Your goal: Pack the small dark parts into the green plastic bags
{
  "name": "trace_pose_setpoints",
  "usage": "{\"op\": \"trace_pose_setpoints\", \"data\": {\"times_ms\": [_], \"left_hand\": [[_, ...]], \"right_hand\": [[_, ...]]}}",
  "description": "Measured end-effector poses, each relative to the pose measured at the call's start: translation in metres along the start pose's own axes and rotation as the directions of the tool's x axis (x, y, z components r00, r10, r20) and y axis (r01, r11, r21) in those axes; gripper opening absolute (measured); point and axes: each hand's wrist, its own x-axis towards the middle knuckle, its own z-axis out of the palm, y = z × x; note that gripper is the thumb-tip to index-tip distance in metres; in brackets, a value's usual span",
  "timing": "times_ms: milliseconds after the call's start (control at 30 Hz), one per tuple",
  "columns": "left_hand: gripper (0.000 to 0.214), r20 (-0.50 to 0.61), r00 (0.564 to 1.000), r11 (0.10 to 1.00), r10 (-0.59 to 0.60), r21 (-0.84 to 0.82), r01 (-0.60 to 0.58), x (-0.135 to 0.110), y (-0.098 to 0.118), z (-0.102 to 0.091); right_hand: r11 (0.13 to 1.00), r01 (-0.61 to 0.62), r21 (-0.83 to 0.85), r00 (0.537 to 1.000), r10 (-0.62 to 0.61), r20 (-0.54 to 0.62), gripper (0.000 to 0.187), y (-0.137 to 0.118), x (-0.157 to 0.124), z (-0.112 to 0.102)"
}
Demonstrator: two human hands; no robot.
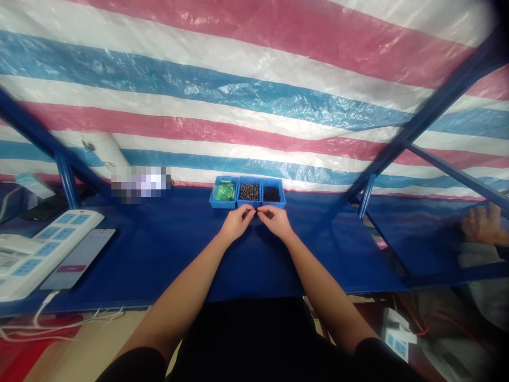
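Observation:
My left hand [237, 222] and my right hand [275, 219] meet fingertip to fingertip just in front of three blue bins. Both are closed in a pinch. A tiny dark piece [256, 212] shows between the fingertips, too small to name. Directly beyond the hands, the middle blue bin [243, 204] holds many small brass-and-dark parts [249, 191]. To its right, another bin [281, 200] contains small black parts [271, 193]. Green plastic packets [225, 190] fill the left bin [219, 204].
A white power strip [59, 244] and a phone [81, 260] lie on the blue table [167, 254] at left. Blue metal posts [368, 196] flank the workspace, with a striped tarp [254, 90] behind. Another person's hand [483, 224] appears at far right.

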Motion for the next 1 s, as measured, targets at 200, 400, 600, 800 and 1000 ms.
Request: {"op": "trace_pose_setpoints", "data": {"times_ms": [200, 400, 600, 800, 1000], "left_hand": [[0.028, -0.008, 1.0, 1.0, 0.021, -0.001, -0.021, -0.001, 0.0, 0.001], [0.033, 0.002, 1.0, 0.999, 0.016, 0.03, -0.016, -0.001, 0.001, -0.001], [0.032, -0.005, 1.0, 0.999, -0.017, 0.039, 0.017, -0.001, 0.005, -0.004], [0.03, -0.022, 1.0, 0.999, -0.001, 0.032, 0.002, -0.001, 0.002, -0.002], [0.03, -0.016, 1.0, 0.999, 0.016, 0.039, -0.015, -0.001, 0.001, 0.0]], "right_hand": [[1.0, 0.006, 0.01, 1.0, -0.006, 0.005, 0.021, 0.0, 0.0, -0.001], [0.999, -0.029, 0.016, 1.0, 0.029, 0.01, 0.022, -0.001, 0.0, -0.001], [0.98, -0.159, 0.117, 0.987, 0.155, 0.038, 0.023, 0.001, 0.002, -0.001], [0.774, -0.342, 0.533, 0.91, 0.414, -0.016, 0.041, 0.003, 0.012, -0.001], [0.778, -0.21, 0.593, 0.938, 0.332, -0.104, 0.047, 0.009, 0.016, -0.005]]}}
